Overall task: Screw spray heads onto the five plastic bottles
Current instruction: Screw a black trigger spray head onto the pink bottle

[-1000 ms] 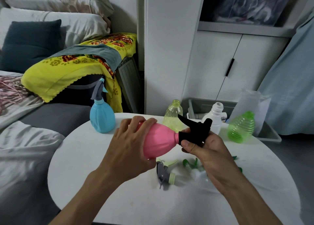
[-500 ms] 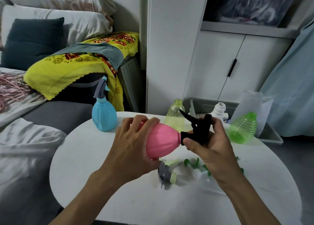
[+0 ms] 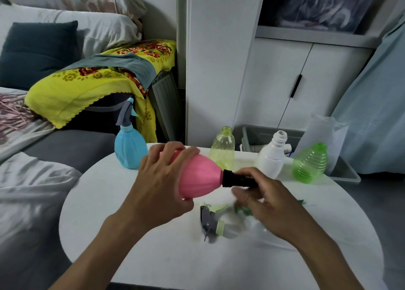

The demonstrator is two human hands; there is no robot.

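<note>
Our left hand (image 3: pixel 157 184) wraps the pink bottle (image 3: pixel 198 177), held sideways above the table (image 3: pixel 131 235). Right hand (image 3: pixel 269 200) fingers curl round the black spray head (image 3: pixel 235 178) at its neck.

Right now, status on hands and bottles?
Left hand grips pink bottle sideways. Right hand on black spray head at its neck, blurred. Blue bottle capped; three bottles open. Nothing blocking.

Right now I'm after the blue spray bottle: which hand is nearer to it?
Left. The left hand grips the pink bottle just right of the blue spray bottle; the right hand holds the black spray head farther right.
</note>
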